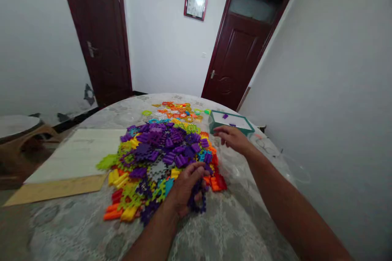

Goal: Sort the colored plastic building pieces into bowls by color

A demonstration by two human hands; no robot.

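Note:
A heap of plastic gear-shaped toy pieces in purple, green, yellow, orange and blue covers the middle of the table. Dark purple gear pieces sit in my left hand, its fingers curled around them at the near right side of the heap. My right hand hovers past the heap's right edge, fingers loosely stretched toward the left, with nothing visible in it. Just beyond that hand stands a green-rimmed box with a white inside, and two small purple pieces lie in it.
Orange and yellow pieces are scattered at the far side of the round table. Crumpled clear plastic lies under my right arm. At left rests a pale flat board with a tan strip along its near edge.

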